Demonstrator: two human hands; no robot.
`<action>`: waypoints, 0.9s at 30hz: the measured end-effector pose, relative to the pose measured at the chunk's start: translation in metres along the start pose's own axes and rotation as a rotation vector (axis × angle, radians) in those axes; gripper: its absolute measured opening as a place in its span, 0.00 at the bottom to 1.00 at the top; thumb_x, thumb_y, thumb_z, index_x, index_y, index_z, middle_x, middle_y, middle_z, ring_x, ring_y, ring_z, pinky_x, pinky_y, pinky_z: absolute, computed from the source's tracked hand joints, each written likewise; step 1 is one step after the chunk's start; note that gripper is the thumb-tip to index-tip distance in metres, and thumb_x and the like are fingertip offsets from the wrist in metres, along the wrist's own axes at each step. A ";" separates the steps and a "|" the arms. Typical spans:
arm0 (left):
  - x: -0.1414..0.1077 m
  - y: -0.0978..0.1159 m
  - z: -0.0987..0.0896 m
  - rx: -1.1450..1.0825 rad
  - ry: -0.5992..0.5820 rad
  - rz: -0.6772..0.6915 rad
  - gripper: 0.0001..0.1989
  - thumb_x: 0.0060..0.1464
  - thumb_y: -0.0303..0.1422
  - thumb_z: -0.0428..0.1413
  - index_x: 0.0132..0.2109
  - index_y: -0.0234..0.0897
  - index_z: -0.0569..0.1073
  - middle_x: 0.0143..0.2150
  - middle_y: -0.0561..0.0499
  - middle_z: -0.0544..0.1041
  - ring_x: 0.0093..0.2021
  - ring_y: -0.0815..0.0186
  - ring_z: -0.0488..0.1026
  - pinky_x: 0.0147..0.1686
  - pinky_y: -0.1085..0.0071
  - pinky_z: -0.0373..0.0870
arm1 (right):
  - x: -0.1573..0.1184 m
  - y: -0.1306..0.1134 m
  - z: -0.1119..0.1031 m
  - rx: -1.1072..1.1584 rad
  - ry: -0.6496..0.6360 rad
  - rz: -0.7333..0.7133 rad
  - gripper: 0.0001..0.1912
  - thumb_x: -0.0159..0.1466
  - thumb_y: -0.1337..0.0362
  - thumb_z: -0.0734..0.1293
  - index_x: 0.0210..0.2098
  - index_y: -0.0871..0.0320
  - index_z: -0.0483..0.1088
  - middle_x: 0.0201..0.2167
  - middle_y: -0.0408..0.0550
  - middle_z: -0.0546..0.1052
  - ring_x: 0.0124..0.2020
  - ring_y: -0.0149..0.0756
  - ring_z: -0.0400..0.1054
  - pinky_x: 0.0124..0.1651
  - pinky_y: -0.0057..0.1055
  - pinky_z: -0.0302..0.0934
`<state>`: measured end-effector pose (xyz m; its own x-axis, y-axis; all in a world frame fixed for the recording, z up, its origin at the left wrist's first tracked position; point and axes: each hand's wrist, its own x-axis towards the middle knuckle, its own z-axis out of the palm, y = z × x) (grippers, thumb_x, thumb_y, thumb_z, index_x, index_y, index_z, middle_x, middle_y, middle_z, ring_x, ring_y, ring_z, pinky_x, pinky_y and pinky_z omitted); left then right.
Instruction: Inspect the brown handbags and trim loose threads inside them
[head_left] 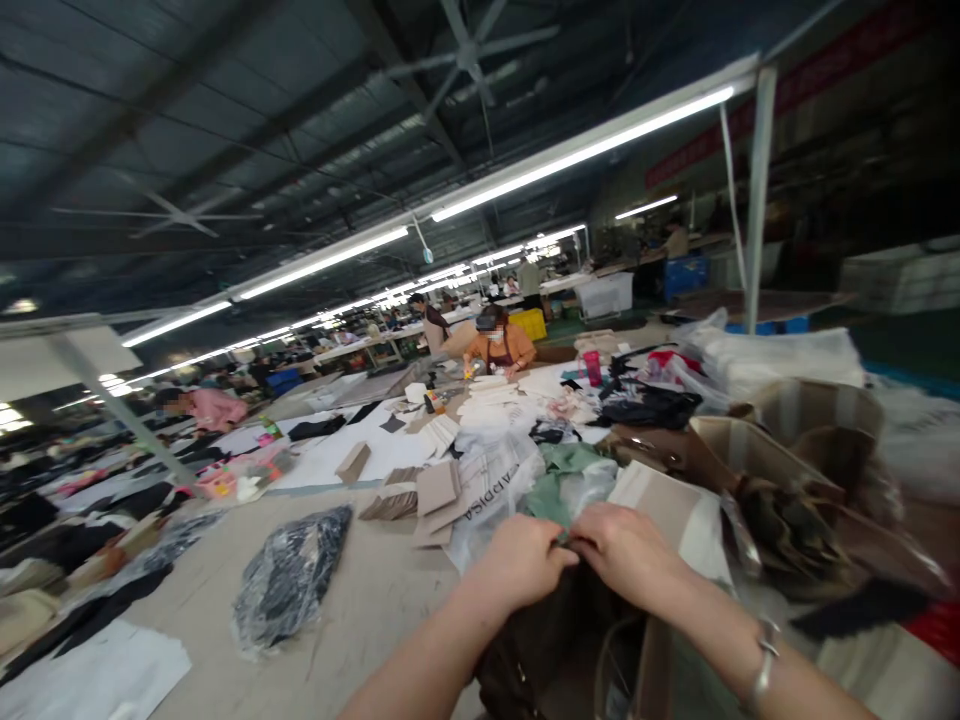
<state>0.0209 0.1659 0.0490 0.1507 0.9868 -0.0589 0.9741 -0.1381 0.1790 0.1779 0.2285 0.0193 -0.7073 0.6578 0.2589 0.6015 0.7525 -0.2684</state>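
Observation:
A dark brown bag (pixel 551 640) is in front of me at the bottom of the view, its lower part cut off by the frame. My left hand (pixel 521 562) pinches its upper edge between thumb and fingers. Close beside it, my right hand (pixel 626 550) is closed on the same edge, with a bracelet (pixel 765 655) on that wrist. The fingertips nearly meet, and the exact bit of material between them is mostly hidden. Behind the hands lie green fabric (pixel 562 475) and a printed plastic bag (pixel 495 485).
Brown bags (pixel 780 470) crowd the right side. Stacked beige card pieces (pixel 439 490) and a plastic-wrapped dark bundle (pixel 292 570) lie on the table (pixel 382 620). Across it sits a co-worker in orange (pixel 517 345). A metal post (pixel 759 200) stands at right.

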 end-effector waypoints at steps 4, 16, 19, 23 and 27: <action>0.020 0.003 0.013 0.005 0.009 -0.035 0.15 0.54 0.37 0.47 0.37 0.40 0.77 0.36 0.48 0.79 0.36 0.65 0.74 0.33 0.74 0.65 | 0.001 0.013 0.013 0.038 0.053 -0.004 0.10 0.59 0.65 0.60 0.33 0.51 0.73 0.30 0.45 0.75 0.34 0.37 0.69 0.35 0.30 0.57; 0.018 -0.001 0.027 0.031 0.089 -0.046 0.14 0.54 0.35 0.46 0.34 0.37 0.76 0.32 0.47 0.78 0.34 0.63 0.73 0.33 0.71 0.63 | -0.023 0.010 -0.021 -0.078 0.004 0.069 0.15 0.56 0.58 0.65 0.43 0.52 0.67 0.29 0.43 0.74 0.32 0.35 0.67 0.32 0.28 0.52; 0.017 -0.001 0.025 -0.023 0.094 0.004 0.13 0.54 0.38 0.48 0.36 0.39 0.75 0.34 0.49 0.78 0.34 0.64 0.72 0.33 0.73 0.62 | -0.026 0.010 -0.020 -0.094 -0.002 0.123 0.12 0.57 0.60 0.64 0.42 0.52 0.67 0.30 0.44 0.74 0.33 0.35 0.67 0.32 0.28 0.51; 0.017 0.000 0.024 -0.096 0.064 0.049 0.16 0.56 0.42 0.47 0.38 0.40 0.76 0.37 0.50 0.78 0.35 0.66 0.72 0.32 0.75 0.60 | -0.028 0.008 -0.018 -0.093 -0.004 0.154 0.12 0.58 0.65 0.62 0.42 0.53 0.67 0.32 0.45 0.75 0.34 0.35 0.67 0.33 0.27 0.51; 0.020 0.002 0.025 -0.040 0.051 -0.008 0.17 0.56 0.41 0.46 0.33 0.39 0.77 0.33 0.50 0.79 0.32 0.67 0.71 0.30 0.75 0.59 | -0.025 0.004 -0.017 -0.090 -0.017 0.153 0.14 0.57 0.68 0.61 0.43 0.53 0.66 0.34 0.46 0.75 0.36 0.35 0.67 0.34 0.27 0.53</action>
<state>0.0299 0.1835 0.0234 0.1333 0.9910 -0.0106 0.9675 -0.1278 0.2182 0.2044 0.2159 0.0274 -0.6107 0.7647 0.2056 0.7329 0.6442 -0.2189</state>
